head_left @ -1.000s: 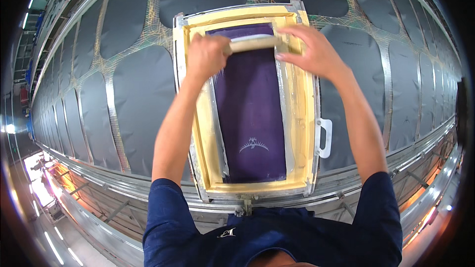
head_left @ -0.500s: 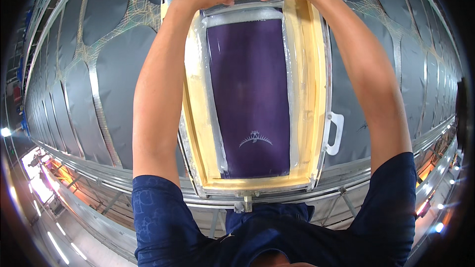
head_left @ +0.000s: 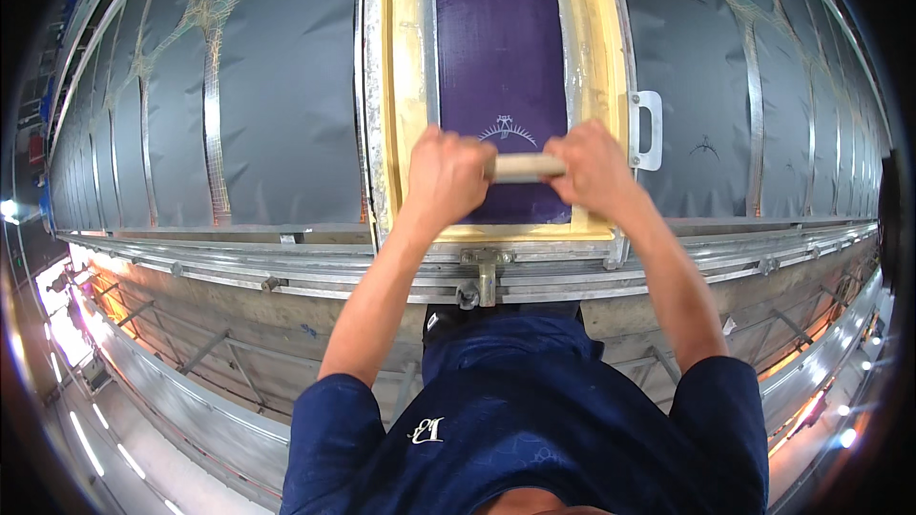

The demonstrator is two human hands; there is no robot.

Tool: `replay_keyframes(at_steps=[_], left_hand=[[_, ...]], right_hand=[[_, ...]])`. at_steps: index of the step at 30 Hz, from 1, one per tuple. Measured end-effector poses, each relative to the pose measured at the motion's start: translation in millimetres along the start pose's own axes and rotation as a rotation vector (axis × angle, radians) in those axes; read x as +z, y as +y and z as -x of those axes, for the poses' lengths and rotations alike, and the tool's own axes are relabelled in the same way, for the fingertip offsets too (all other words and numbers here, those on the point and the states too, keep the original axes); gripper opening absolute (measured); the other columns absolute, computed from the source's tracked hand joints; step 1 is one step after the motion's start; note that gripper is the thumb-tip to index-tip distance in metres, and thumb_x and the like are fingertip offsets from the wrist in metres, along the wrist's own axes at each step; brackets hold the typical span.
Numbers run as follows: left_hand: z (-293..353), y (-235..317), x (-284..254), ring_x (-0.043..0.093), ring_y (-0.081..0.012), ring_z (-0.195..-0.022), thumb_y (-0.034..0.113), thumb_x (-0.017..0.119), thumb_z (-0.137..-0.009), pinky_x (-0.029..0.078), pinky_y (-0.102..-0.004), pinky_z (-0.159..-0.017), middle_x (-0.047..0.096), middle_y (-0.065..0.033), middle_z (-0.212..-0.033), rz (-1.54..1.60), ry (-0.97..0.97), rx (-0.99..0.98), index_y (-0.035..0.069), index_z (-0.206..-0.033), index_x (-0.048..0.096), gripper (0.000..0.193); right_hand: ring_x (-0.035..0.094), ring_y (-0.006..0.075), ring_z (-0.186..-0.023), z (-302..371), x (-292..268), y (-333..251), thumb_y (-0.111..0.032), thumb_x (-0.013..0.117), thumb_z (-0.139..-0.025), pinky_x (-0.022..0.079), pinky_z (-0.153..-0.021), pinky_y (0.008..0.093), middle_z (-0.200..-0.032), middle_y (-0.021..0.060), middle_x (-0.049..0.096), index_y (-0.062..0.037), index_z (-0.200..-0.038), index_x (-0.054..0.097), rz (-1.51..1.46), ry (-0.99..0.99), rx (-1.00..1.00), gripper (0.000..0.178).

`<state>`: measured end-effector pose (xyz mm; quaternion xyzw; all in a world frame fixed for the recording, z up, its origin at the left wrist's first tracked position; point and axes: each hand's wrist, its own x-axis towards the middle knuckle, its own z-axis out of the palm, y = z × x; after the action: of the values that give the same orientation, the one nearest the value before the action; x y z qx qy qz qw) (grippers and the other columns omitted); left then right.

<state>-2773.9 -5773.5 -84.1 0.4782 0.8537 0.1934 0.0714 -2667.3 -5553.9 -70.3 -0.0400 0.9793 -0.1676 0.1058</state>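
A pale wooden-handled squeegee (head_left: 527, 167) lies across the near part of a screen-printing frame (head_left: 599, 48). My left hand (head_left: 448, 175) is closed around its left end, and my right hand (head_left: 590, 170) grips the right end. Beneath it, the frame's purple mesh window (head_left: 501, 48) carries a pale arched emblem (head_left: 508, 129) just beyond the squeegee, plus small lettering at its far end. Yellow borders and greyish tape strips surround the window. My fists and the handle hide the squeegee's blade.
Dark grey sheet panels (head_left: 281, 95) with mesh-like gaps cover the long table on both sides. A white pull handle (head_left: 650, 131) juts from the frame's right side. Metal rails (head_left: 611, 272) run along the near edge, with a bracket (head_left: 487, 277) at the frame's near end.
Both hands have drawn the squeegee from the frame's far end toward me, close to the near end. My arms are now bent, and the view has shifted.
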Motion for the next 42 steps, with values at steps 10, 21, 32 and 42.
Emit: replay_keyframes(at_steps=[10, 21, 32, 42], left_hand=[[-109, -57, -33, 0.067, -0.0285, -0.066, 0.023, 0.086, -0.066, 0.048, -0.0422, -0.075, 0.070, -0.0077, -0.072, -0.090, 0.008, -0.019, 0.014, -0.080, 0.074, 0.020], [-362, -197, -68, 0.073, -0.0349, -0.092, 0.045, 0.087, -0.065, 0.057, -0.0448, -0.085, 0.077, -0.0136, -0.094, -0.240, 0.018, -0.075, 0.015, -0.108, 0.079, 0.054], [-313, -162, -59, 0.072, -0.0371, -0.091, 0.038, 0.087, -0.063, 0.057, -0.0469, -0.084, 0.075, -0.0183, -0.091, -0.222, 0.013, -0.137, 0.011, -0.093, 0.079, 0.042], [-66, -31, -16, 0.069, -0.0308, -0.070, 0.027, 0.090, -0.064, 0.054, -0.0454, -0.070, 0.070, -0.0072, -0.069, -0.065, -0.049, -0.095, 0.014, -0.085, 0.076, 0.028]], right_hand=[[0.067, 0.0332, -0.073, -105, -43, 63, -0.025, 0.084, -0.072, 0.049, -0.080, 0.0429, -0.071, 0.0120, 0.067, -0.0112, -0.084, 0.072, -0.017, 0.100, -0.049, 0.022], [0.072, 0.0367, -0.081, -341, -150, 204, -0.033, 0.087, -0.069, 0.056, -0.073, 0.0435, -0.084, 0.0177, 0.074, -0.0064, -0.094, 0.077, -0.003, 0.060, -0.053, 0.037], [0.072, 0.0397, -0.082, -303, -120, 182, -0.033, 0.088, -0.065, 0.056, -0.073, 0.0467, -0.082, 0.0214, 0.073, -0.0039, -0.090, 0.077, -0.007, 0.081, -0.011, 0.040], [0.068, 0.0337, -0.076, -67, -23, 42, -0.021, 0.084, -0.071, 0.053, -0.073, 0.0469, -0.075, 0.0133, 0.069, -0.0096, -0.087, 0.071, -0.146, 0.005, 0.017, 0.023]])
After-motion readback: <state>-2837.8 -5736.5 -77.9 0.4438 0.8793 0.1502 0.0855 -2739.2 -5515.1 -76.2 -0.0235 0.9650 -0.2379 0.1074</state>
